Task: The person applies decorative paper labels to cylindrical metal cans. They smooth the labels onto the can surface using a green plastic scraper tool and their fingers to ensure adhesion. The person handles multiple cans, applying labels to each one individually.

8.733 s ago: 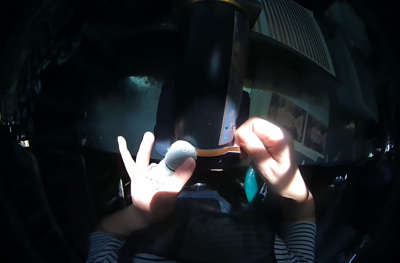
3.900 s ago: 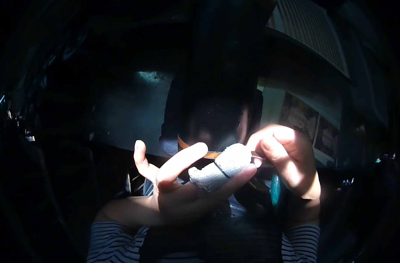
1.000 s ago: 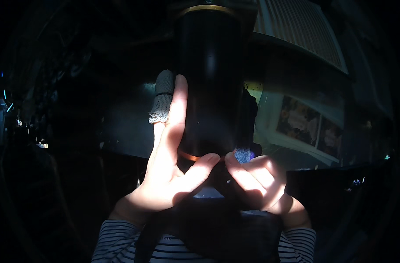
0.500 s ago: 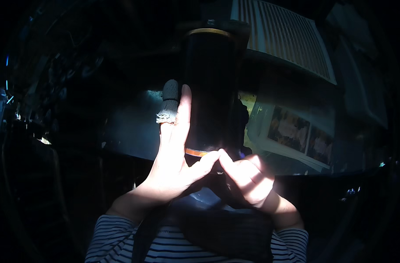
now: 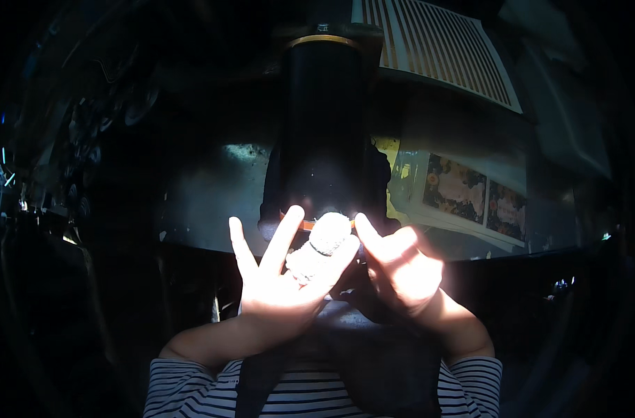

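My left hand [image 5: 272, 296] is at the near end of a big, dark, round tube [image 5: 322, 125]. Two of its fingers [image 5: 281, 240] stick up, spread wide apart. Another finger wears a pale cloth cover [image 5: 307, 266], and it bends in at the tube's near edge, with my thumb [image 5: 342, 256] right by it. A thin orange strip [image 5: 307, 226] goes along that same edge. I see some of it on the left of the cover and a tiny bit on the right, and the cover hides the middle. My right hand [image 5: 408, 275] is curled up, with one fingertip [image 5: 363, 224] at the right side of the strip. (The light is so bright on my hands that I cannot tell if either one is pinching the strip.) The tube points away from me over the worktop [image 5: 206, 202], with a gold ring [image 5: 324, 40] at its far end. To the right is a sheet with flower pictures [image 5: 457, 191], and farther off is a white sheet with brown stripes [image 5: 443, 52]. My sleeves [image 5: 178, 382] are stripy too.
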Tool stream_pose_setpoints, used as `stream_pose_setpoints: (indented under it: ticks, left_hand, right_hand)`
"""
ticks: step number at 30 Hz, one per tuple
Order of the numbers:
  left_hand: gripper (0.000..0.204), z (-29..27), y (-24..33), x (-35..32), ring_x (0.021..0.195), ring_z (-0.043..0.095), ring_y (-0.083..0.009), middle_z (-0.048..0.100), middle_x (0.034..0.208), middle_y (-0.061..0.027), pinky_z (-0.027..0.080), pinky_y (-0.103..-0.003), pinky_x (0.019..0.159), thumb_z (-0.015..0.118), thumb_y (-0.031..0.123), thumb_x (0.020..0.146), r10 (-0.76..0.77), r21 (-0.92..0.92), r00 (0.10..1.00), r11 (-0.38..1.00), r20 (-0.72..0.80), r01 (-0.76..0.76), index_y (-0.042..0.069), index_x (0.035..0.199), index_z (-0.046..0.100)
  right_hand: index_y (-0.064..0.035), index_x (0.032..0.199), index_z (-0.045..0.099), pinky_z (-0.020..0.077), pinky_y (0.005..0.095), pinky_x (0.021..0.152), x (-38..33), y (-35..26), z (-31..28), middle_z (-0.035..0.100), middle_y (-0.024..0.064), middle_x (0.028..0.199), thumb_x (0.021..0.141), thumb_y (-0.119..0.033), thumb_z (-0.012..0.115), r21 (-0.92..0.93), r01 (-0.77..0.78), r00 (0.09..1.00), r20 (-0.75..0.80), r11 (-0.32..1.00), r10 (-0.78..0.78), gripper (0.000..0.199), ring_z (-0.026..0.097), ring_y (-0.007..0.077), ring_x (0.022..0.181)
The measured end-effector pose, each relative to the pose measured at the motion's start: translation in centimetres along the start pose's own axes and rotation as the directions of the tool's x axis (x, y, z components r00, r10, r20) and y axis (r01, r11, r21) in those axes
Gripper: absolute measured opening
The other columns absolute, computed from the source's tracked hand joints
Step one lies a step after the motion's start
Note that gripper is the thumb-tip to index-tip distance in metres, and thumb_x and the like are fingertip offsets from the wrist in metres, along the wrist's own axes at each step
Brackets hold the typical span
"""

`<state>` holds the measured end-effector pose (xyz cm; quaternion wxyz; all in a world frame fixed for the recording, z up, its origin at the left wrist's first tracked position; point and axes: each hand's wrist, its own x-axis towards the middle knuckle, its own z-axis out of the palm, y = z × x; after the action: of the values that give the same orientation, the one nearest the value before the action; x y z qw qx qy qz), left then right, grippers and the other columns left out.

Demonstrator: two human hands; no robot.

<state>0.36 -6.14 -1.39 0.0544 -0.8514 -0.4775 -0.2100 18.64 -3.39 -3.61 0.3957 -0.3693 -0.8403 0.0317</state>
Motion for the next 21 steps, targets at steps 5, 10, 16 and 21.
stream_pose_setpoints:
  ticks: [5, 10, 16, 21]
  left_hand:
    - [0.042, 0.1, -0.2, 1.5, 0.121, 0.042, -0.0276, 0.058, 0.118, 0.0014, 0.01, -0.076, 0.092, 0.06, 0.019, 0.079, 0.115, -0.085, 0.987, 0.991, 0.108, -0.106, 0.024, 0.12, 0.058]
    - [0.063, -0.9, -3.1, 2.5, 0.123, 0.035, -0.0309, 0.045, 0.127, -0.0131, 0.017, -0.054, 0.105, 0.072, 0.016, 0.072, -0.08, -0.289, 0.996, 0.955, -0.05, 0.062, 0.01, 0.129, 0.047]
    - [0.099, -0.1, -2.3, 4.4, 0.125, 0.031, -0.0369, 0.029, 0.139, -0.0196, 0.014, -0.048, 0.107, 0.079, 0.024, 0.064, -0.16, -0.096, 0.986, 0.982, 0.056, 0.165, 0.006, 0.142, 0.02]
    - [0.075, 1.1, -3.4, 3.2, 0.119, 0.043, -0.0322, 0.039, 0.136, -0.0158, 0.036, -0.036, 0.098, 0.066, 0.006, 0.072, -0.097, -0.193, 0.986, 0.979, -0.138, 0.069, 0.004, 0.139, 0.031]
  right_hand:
    - [-0.0031, 0.088, 0.066, 0.0401, 0.0234, 0.051, -0.5, 0.3, -0.3, 0.058, 0.0048, 0.07, 0.078, -0.005, 0.062, 0.451, -0.396, 0.894, -0.007, 0.8, 0.447, 0.011, 0.05, 0.0154, 0.057]
    - [-0.0039, 0.108, 0.059, 0.043, 0.0186, 0.06, -1.8, 5.5, -4.1, 0.057, 0.0001, 0.073, 0.092, -0.035, 0.052, 0.736, -0.675, 0.357, 0.259, 0.056, 0.898, 0.036, 0.052, 0.0046, 0.066]
    - [-0.0016, 0.105, 0.055, 0.048, 0.0253, 0.074, 0.8, -1.7, -2.2, 0.06, 0.0066, 0.091, 0.079, -0.008, 0.067, 0.755, -0.58, 0.644, 0.196, 0.305, 0.739, 0.029, 0.058, 0.0123, 0.082]
    - [-0.0007, 0.103, 0.052, 0.0483, 0.0261, 0.074, 1.7, -1.6, -0.8, 0.059, 0.0091, 0.092, 0.079, -0.01, 0.068, 0.66, -0.582, 0.715, 0.137, 0.475, 0.686, 0.03, 0.059, 0.0134, 0.085]
